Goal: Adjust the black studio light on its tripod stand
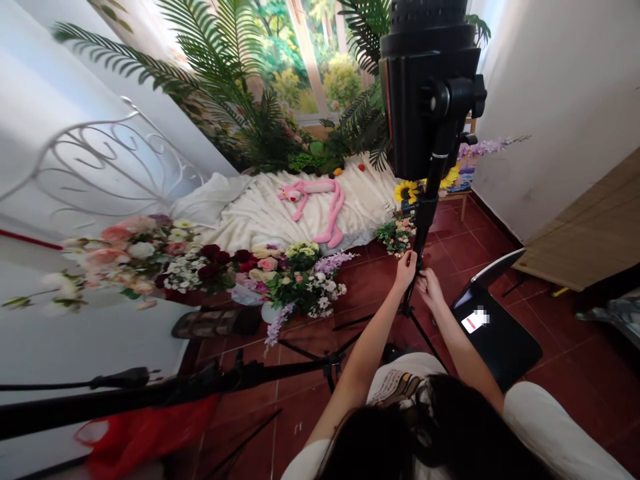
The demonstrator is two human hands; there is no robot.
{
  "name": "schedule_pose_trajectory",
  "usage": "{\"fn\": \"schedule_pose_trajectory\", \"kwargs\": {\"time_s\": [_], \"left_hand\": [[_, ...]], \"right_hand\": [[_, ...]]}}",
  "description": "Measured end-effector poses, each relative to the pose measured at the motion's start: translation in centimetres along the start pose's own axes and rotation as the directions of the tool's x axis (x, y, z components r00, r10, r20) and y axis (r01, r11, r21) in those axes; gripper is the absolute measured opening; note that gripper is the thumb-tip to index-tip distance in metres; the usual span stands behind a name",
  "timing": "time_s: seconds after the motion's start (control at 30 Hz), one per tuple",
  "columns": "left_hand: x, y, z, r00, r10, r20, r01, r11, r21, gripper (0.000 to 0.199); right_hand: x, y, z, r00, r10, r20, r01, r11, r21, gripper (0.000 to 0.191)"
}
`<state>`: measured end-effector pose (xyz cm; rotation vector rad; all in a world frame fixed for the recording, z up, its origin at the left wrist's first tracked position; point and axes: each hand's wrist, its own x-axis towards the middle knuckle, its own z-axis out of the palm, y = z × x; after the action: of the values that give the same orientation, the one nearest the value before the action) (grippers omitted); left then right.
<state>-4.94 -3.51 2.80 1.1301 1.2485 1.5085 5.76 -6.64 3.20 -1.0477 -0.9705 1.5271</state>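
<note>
Bright, cool light glows in the window backdrop (315, 60) behind the black stand (423, 227) and washes the wall (40, 87) well to its left, while the floor (365, 297) around its foot lies dim. Right of the stand a lit screen (469, 324) glares white, partly pixelated; far left of it, pale flowers (107, 257) look stretched and smeared.

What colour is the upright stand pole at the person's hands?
The stand pole is black; it shows best in the head view.
</note>
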Motion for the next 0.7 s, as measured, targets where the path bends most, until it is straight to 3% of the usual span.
{"fn": "schedule_pose_trajectory", "kwargs": {"time_s": [0.07, 0.13, 0.17, 0.2, 0.23, 0.3, 0.37, 0.43, 0.53, 0.7], "left_hand": [[-0.1, -0.2, 0.2, 1.0, 0.002, -0.003, -0.002, 1.0, -0.011, 0.065], [-0.1, -0.3, 0.3, 1.0, -0.005, -0.001, 0.005, 0.999, -0.032, 0.064], [-0.2, -0.3, 0.4, 1.0, -0.012, -0.001, 0.012, 0.999, -0.043, 0.063], [-0.2, -0.4, 0.4, 1.0, -0.02, -0.002, 0.02, 0.999, -0.051, 0.062], [-0.2, -0.4, 0.5, 1.0, -0.027, -0.004, 0.027, 0.998, -0.054, 0.062], [-0.2, -0.4, 0.5, 1.0, -0.025, -0.004, 0.025, 0.998, -0.054, 0.062], [-0.1, -0.5, 0.4, 1.0, -0.008, -0.004, 0.008, 0.999, -0.05, 0.064], [0.0, -0.7, 0.3, 1.0, 0.002, -0.001, -0.002, 0.999, -0.041, 0.067], [0.1, -1.1, 0.2, 1.0, -0.014, 0.004, 0.014, 1.0, -0.026, 0.071], [0.5, -0.7, 0.3, 0.995, -0.082, -0.051, 0.076, 0.991, -0.11, 0.068]], "right_hand": [[-0.2, -1.8, -1.3, 0.994, -0.103, 0.027, 0.106, 0.931, -0.35, 0.039], [-0.1, -4.4, -2.3, 0.963, -0.183, 0.197, 0.269, 0.663, -0.699, 0.027], [0.1, -5.9, -2.5, 0.935, -0.229, 0.27, 0.352, 0.52, -0.779, 0.021], [0.4, -7.5, -2.4, 0.904, -0.289, 0.315, 0.417, 0.433, -0.799, 0.018], [0.8, -9.2, -1.9, 0.864, -0.373, 0.337, 0.48, 0.412, -0.775, 0.016], [1.9, -12.4, -0.2, 0.759, -0.589, 0.279, 0.596, 0.456, -0.661, 0.012], [3.3, -15.2, 2.2, 0.658, -0.71, 0.252, 0.704, 0.46, -0.541, 0.04], [4.5, -17.2, 4.7, 0.616, -0.738, 0.275, 0.753, 0.449, -0.481, 0.06], [6.0, -18.1, 7.5, 0.637, -0.714, 0.289, 0.747, 0.48, -0.46, 0.062], [7.2, -15.8, 9.2, 0.702, -0.696, 0.152, 0.667, 0.567, -0.484, 0.055]]}}
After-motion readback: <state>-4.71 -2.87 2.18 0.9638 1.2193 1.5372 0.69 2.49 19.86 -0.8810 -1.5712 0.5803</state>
